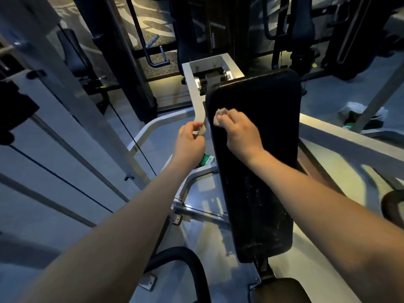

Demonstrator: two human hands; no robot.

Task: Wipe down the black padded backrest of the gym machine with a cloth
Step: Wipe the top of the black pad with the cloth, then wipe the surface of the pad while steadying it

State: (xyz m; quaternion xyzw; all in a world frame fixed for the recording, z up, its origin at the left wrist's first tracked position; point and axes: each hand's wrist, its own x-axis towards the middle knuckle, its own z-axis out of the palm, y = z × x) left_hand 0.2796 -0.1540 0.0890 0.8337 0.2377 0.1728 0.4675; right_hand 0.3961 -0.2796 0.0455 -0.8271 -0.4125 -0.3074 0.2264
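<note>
The black padded backrest (258,176) stands in the middle of the head view, long and narrow, with pale streaks on its lower part. My right hand (238,132) grips a small crumpled whitish cloth (219,115) and presses it against the pad's upper left area. My left hand (190,141) hovers just left of the pad's edge and pinches a small white piece (202,130) between curled fingers.
The machine's grey metal frame (196,92) runs behind and around the pad. A weight-stack housing (65,132) with a cable fills the left. A green and white item (206,160) lies on the floor by the pad. A bag (358,114) sits far right.
</note>
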